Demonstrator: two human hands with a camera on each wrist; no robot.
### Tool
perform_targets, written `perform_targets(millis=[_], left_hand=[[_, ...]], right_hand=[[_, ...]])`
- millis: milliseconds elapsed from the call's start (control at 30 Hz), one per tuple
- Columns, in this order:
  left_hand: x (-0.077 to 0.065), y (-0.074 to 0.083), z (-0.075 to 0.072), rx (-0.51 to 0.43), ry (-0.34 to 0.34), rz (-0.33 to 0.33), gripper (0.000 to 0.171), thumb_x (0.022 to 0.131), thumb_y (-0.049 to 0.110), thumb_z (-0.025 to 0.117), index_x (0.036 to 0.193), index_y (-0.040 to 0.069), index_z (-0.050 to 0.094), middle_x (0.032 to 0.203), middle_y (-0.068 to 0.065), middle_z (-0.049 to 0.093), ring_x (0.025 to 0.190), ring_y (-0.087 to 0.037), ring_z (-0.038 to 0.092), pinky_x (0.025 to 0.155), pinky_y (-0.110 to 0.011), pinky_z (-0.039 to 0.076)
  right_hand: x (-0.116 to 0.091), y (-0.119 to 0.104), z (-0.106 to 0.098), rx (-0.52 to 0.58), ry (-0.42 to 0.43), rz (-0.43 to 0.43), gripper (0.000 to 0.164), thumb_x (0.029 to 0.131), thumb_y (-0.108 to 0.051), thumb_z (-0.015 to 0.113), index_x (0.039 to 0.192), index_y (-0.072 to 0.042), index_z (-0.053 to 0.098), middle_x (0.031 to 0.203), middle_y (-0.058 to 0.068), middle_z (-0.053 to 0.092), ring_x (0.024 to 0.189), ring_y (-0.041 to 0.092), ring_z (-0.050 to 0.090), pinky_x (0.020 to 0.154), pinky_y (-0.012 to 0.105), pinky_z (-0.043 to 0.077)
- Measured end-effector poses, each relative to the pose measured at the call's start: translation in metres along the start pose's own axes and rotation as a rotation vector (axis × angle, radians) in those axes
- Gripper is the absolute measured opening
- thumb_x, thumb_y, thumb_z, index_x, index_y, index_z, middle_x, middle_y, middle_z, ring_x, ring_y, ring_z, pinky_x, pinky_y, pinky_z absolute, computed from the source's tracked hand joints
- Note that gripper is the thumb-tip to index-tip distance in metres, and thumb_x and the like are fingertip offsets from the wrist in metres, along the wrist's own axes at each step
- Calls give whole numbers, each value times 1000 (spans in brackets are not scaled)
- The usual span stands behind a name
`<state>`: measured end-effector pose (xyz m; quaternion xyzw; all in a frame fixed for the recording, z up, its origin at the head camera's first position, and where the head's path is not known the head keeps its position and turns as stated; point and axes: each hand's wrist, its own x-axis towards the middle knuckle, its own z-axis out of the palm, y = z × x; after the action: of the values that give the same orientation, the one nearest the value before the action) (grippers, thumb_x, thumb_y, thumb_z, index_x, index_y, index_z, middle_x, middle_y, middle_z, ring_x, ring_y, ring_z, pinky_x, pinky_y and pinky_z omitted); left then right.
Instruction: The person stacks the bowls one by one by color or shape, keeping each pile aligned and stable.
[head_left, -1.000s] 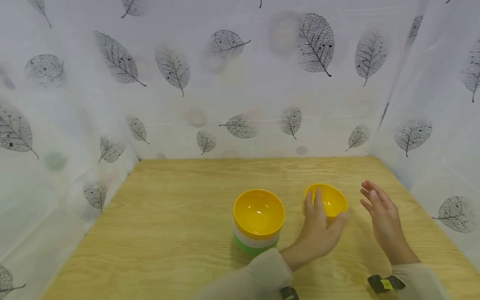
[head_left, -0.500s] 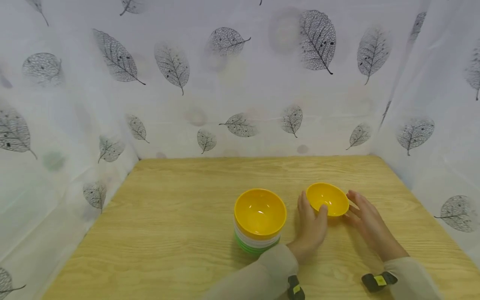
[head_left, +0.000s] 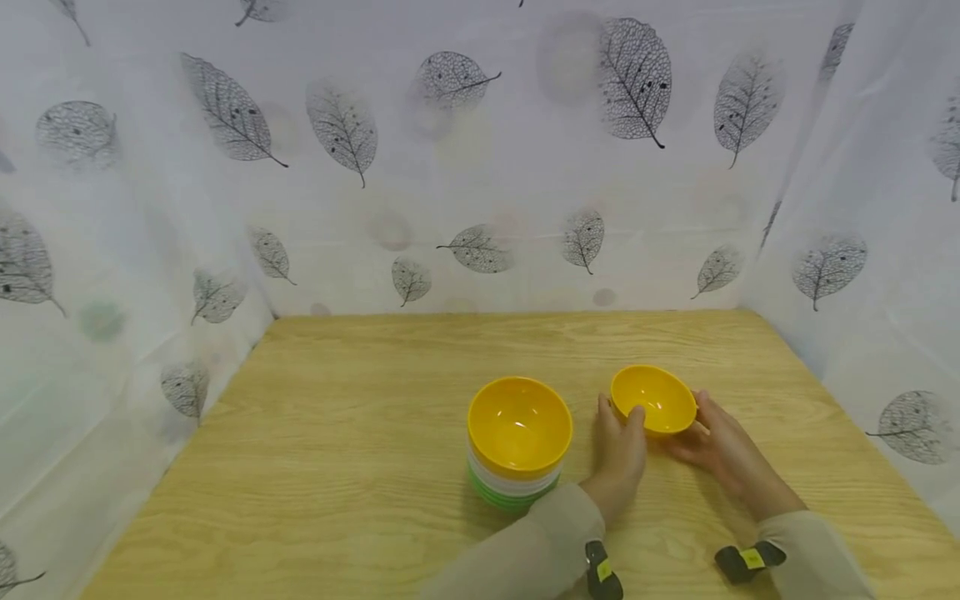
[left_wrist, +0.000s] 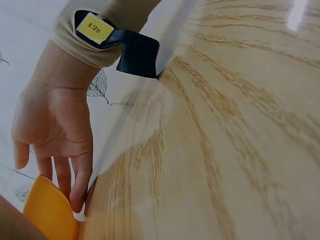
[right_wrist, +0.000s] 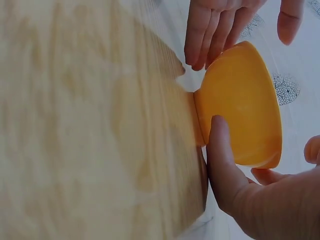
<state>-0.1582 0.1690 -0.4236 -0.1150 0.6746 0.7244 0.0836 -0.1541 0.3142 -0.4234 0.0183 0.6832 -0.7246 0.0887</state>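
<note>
A single yellow bowl (head_left: 653,402) stands at the right of the table between my two hands. My left hand (head_left: 621,454) is at its left side, fingers along the outer wall and thumb by the near rim; in the right wrist view these fingers look fairly straight, with the thumb apart from the bowl. On the other side my right hand (head_left: 731,458) cups the bowl (right_wrist: 242,107), one finger low near its foot and another behind the wall. Whether the foot is lifted I cannot tell. A stack of bowls (head_left: 519,433), yellow over white over green, stands to the left.
The wood-grain table (head_left: 337,467) reaches back to a leaf-printed curtain (head_left: 517,167), which also hangs along both sides. The stack is close to my left hand and sleeve. Each wrist wears a dark strap (head_left: 750,561) with a yellow label.
My left hand has drawn back from above the bowl to its left side. The right hand has come in from the right and now touches the bowl. Bowl and stack have stayed in place.
</note>
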Motion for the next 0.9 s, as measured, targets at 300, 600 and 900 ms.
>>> perform_targets(millis=[300, 600, 900], left_hand=[[-2, 0, 1, -5, -17, 3, 72, 88, 29, 54, 148, 3, 22, 150, -10, 24, 134, -22, 22, 108, -44, 20], [-6, 5, -1, -121, -57, 64, 62, 95, 29, 47, 149, 10, 23, 150, -1, 25, 134, -16, 23, 108, -41, 21], [-21, 17, -5, -255, -212, 330, 65, 95, 26, 43, 151, 15, 12, 152, 5, 14, 134, -8, 17, 108, -37, 19]], right_hand=[[-2, 2, 3, 11, 13, 14, 66, 100, -45, 27, 148, -3, 11, 142, 15, 14, 101, 7, 52, 88, 43, 46], [-8, -10, 3, 121, 33, 19, 49, 99, -44, 34, 138, -16, 29, 124, -2, 34, 97, 9, 55, 89, 38, 46], [-22, -32, 2, 163, -131, -239, 36, 104, -26, 23, 129, -18, 48, 120, -7, 54, 101, 13, 58, 83, 31, 49]])
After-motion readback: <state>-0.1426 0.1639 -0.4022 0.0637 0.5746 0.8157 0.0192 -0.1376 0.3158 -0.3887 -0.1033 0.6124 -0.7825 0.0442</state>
